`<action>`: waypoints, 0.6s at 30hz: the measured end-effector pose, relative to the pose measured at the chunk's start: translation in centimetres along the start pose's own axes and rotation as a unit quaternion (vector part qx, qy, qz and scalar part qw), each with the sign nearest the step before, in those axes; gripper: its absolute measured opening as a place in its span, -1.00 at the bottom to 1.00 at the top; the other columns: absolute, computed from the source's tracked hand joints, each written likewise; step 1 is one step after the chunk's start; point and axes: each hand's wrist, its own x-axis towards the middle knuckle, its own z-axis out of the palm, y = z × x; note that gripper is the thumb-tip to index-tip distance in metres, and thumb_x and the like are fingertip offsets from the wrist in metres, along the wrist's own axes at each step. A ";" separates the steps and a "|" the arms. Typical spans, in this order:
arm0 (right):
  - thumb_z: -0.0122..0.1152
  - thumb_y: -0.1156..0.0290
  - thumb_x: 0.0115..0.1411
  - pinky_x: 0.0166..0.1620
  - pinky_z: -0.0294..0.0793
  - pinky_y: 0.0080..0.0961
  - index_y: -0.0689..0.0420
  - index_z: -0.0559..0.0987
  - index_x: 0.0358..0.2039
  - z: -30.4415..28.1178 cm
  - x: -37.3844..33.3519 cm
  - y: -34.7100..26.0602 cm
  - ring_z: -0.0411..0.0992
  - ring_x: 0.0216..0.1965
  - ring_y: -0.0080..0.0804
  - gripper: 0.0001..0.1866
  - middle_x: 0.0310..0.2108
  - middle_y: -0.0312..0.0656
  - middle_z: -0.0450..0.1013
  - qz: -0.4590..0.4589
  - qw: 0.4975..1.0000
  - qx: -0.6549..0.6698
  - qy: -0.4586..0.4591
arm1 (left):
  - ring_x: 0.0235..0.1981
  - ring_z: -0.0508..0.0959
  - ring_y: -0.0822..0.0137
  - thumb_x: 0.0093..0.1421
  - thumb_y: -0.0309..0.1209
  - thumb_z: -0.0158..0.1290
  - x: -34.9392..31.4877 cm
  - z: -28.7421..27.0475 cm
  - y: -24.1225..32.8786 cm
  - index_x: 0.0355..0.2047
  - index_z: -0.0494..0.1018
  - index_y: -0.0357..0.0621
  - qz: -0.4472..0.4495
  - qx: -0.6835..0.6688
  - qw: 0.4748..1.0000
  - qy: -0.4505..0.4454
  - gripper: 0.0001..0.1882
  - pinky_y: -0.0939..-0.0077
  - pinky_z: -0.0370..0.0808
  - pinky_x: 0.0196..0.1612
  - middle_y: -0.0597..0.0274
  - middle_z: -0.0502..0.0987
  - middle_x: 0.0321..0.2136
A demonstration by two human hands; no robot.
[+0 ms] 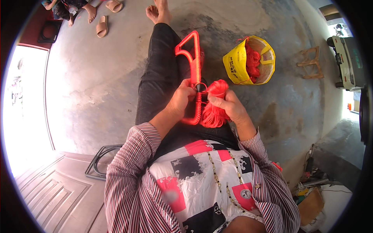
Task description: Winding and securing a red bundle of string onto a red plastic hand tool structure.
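Note:
Across my lap lies a frame with rounded corners (pixel 198 58), mostly wound with red cord. A short dark stretch of it shows bare near the middle, where a loop of cord passes round. My left hand (pixel 182 97) is closed on the frame's near side, beside that bare stretch; its fingertips are partly hidden. In my right hand (pixel 232 106) is a thick hank of red cord (pixel 214 116), gripped just right of the frame, with loose strands hanging toward me.
A yellow bag (pixel 236 66) holding more red cord (pixel 252 64) stands on the floor ahead right. Farther right is a small wooden stool (pixel 311 63). A black frame (pixel 93 167) rests at my left by a panelled surface (pixel 58 194). Sandals (pixel 101 26) and another person's foot (pixel 91 13) are far left.

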 end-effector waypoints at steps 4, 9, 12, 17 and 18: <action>0.29 0.29 0.12 -0.27 0.37 -0.60 0.18 0.50 -0.30 0.4 -1.8 -2.6 0.40 -0.41 -0.59 -0.74 -0.46 -0.33 0.44 -0.035 0.989 0.146 -0.017 | -0.51 0.25 0.50 -0.04 -0.55 -0.18 0.4 -0.1 0.0 -0.12 0.36 -0.21 0.005 -0.016 1.000 -0.019 -0.60 0.67 0.22 -0.38 0.40 0.32 -0.47; 0.35 0.30 -0.04 -0.45 0.24 -0.61 0.18 0.37 -0.28 2.5 -4.7 -5.3 0.25 -0.53 -0.53 -0.60 -0.49 -0.31 0.26 0.012 0.987 0.159 -0.026 | -0.55 0.24 0.51 -0.05 -0.55 -0.13 1.8 -0.3 -0.7 -0.17 0.36 -0.19 -0.022 -0.036 0.999 -0.026 -0.65 0.68 0.22 -0.42 0.41 0.32 -0.50; 0.34 0.32 -0.04 -0.44 0.25 -0.60 0.16 0.35 -0.32 3.0 -5.1 -6.3 0.24 -0.52 -0.51 -0.62 -0.50 -0.33 0.22 0.000 0.969 0.247 0.013 | -0.43 0.37 0.42 -0.04 -0.57 -0.11 1.6 -0.3 -0.8 -0.12 0.37 -0.24 -0.022 -0.046 0.999 -0.015 -0.61 0.60 0.35 -0.29 0.29 0.39 -0.40; 0.39 0.12 -0.20 -0.38 0.32 -0.52 0.17 0.34 -0.35 3.0 -5.6 -8.0 0.33 -0.45 -0.39 -0.47 -0.43 -0.18 0.30 -0.116 0.933 0.320 -0.120 | -0.12 0.41 0.09 -0.03 -0.57 -0.03 -0.9 2.6 -0.1 -0.02 0.32 -0.31 0.369 0.362 0.844 0.146 -0.52 0.35 0.38 -0.01 -0.02 0.39 -0.16; 0.39 0.12 -0.20 -0.38 0.32 -0.52 0.17 0.34 -0.35 3.1 -5.8 -8.5 0.33 -0.45 -0.39 -0.47 -0.43 -0.18 0.30 -0.132 0.930 0.315 -0.133 | -0.04 0.37 -0.09 -0.05 -0.56 0.02 -1.7 3.1 0.3 0.02 0.28 -0.31 0.458 0.382 0.797 0.097 -0.47 0.23 0.34 0.06 -0.14 0.36 -0.10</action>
